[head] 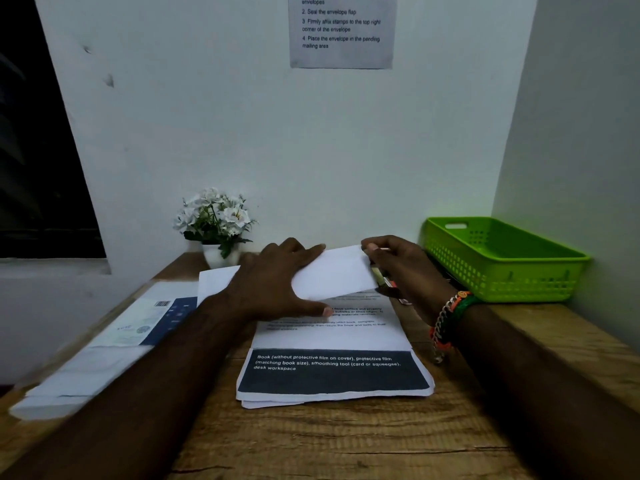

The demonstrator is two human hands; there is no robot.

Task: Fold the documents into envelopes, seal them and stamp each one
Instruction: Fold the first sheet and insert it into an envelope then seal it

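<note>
White envelope, raised just above the far end of the document stack near the middle of the surface; left hand spread flat over its left part, fingers straight and apart, thumb under the near edge; right hand at its right end, fingers curled and pinching the far right corner, a small coloured object, too blurred to name, also in this hand. Stack of printed sheets lying askew, dark printed band toward the near edge, lower sheets protruding at the near left corner. Further envelopes and a printed mailer in a blurred row along the left edge; green basket at the far right corner, presumably the pending mailing area; potted white flowers at the far edge against the wall; instruction sheet pinned above.

Likely hazards: the envelope is held only at one corner and under a flat palm, so it may slip or crease if the palm presses unevenly; the loose, misaligned stack may shift beneath the forearms; the object crowded into the right hand may drop or snag the flap.
</note>
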